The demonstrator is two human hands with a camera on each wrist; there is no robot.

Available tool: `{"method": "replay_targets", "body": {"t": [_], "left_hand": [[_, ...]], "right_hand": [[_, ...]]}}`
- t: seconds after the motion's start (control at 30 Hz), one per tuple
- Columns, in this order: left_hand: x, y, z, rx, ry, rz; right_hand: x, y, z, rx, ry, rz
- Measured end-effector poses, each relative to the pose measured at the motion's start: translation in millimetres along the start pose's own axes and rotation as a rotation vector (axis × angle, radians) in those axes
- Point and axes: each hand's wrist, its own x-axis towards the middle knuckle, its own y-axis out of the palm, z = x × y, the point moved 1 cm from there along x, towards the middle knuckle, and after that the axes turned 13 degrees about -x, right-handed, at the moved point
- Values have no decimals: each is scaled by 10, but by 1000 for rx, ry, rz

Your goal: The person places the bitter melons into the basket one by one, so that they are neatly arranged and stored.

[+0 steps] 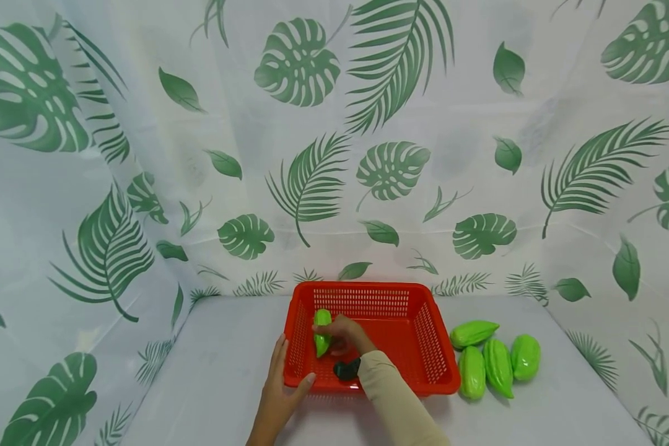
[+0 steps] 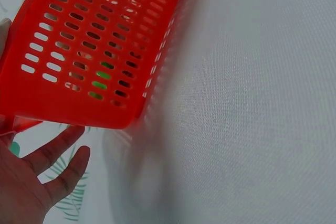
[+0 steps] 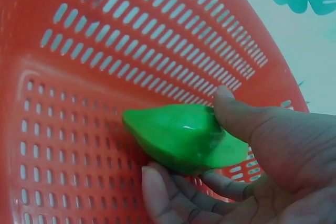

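White table. Red basket toward the far middle. Beyond its 3-to-4 o'clock side, four loose green pods. Left hand spread round the basket's 7 o'clock corner, fingers along the wall, thumb at the near rim. Right hand well apart from it, thumb and fingers curled round one held pod. Inside the basket, at 9 o'clock; long axis roughly 12 to 6, tip toward 6. From left hand: between 1 and 2. Right hand nearer. Brands, labels, writing: none readable.
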Motion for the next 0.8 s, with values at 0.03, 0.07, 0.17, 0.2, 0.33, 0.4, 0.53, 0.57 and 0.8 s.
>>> {"method": "replay_targets", "body": {"t": [0.03, 0.07, 0.17, 0.2, 0.33, 0.4, 0.53, 0.57, 0.8], "left_hand": [[1, 0, 4, -4, 1, 0], [2, 1, 7, -6, 3, 0], [5, 4, 12, -9, 10, 4], [6, 2, 11, -10, 13, 4], [11, -17, 3, -6, 15, 0], [14, -31, 1, -12, 17, -1], [16, -39, 1, -26, 17, 3], [15, -37, 1, -30, 13, 5], [11, -20, -3, -22, -7, 13]], "right_hand": [[-7, 8, 8, 8, 1, -2], [-12, 14, 14, 12, 0, -4], [-15, 19, 26, 18, 3, -6], [-10, 18, 30, 13, 3, -3], [35, 18, 32, -21, -11, 30], [58, 21, 38, -50, -23, 51], [72, 25, 49, -77, -28, 67], [70, 24, 51, -75, -28, 70], [55, 15, 56, -82, -45, 78]]}}
